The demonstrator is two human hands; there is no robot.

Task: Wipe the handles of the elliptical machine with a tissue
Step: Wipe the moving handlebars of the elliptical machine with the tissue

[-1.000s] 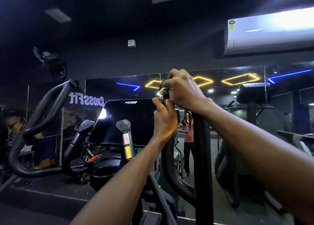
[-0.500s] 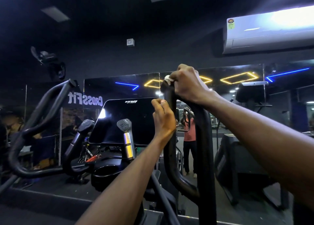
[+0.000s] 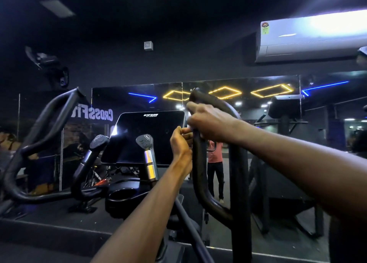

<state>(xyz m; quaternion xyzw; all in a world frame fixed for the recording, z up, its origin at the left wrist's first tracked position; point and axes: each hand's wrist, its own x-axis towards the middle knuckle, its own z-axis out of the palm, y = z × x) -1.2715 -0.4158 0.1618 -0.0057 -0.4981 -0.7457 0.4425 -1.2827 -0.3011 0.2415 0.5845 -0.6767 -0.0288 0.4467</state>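
Both our hands worked at the black curved loop handle (image 3: pixel 216 107) of the elliptical machine, toward two o'clock from the dark console screen (image 3: pixel 147 135). Our right hand (image 3: pixel 210 123) wrapped its fingers round the handle's inner bar just below the top bend. Our left hand (image 3: pixel 179 141), at eight o'clock from the right one, had its fingers curled against the same bar; what it pinched we could not tell. Only a pale sliver showed between our hands, perhaps the tissue, too blurred to be sure of. At nine o'clock stood the other long black handle (image 3: pixel 47 119), well apart, and two short silver-banded grips (image 3: pixel 148 157) sat below the screen. A mirror (image 3: pixel 268 107) behind reflected yellow diamond lights.
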